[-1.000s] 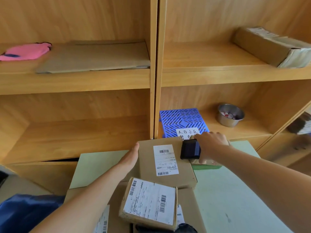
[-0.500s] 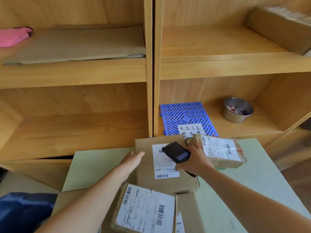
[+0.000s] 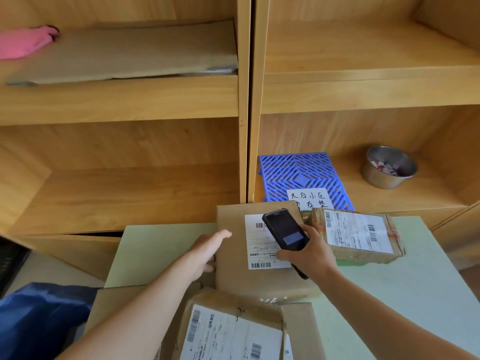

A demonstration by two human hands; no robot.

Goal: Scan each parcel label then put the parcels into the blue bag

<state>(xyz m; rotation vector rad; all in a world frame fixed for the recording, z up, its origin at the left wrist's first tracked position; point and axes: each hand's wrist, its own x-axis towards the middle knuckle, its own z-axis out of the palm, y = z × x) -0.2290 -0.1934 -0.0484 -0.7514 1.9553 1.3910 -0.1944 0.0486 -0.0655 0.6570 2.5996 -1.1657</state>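
Two wooden shelf units [image 3: 244,100] stand behind the pale green worktop [image 3: 415,294], with the blue bag [image 3: 39,320] low beside the worktop's left edge. At the worktop's far edge lies a flat parcel [image 3: 233,276] with its white label [image 3: 259,245] up, another taped parcel [image 3: 358,235] just right of it and a third [image 3: 233,331] at the near edge. The left hand [image 3: 207,250] rests with relaxed fingers on the flat parcel's left side, while the right hand [image 3: 309,255] grips a black scanner [image 3: 285,229] over the label.

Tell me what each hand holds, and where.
Right hand grips the scanner by its lower end. Left hand holds nothing; it rests against the parcel's left edge.
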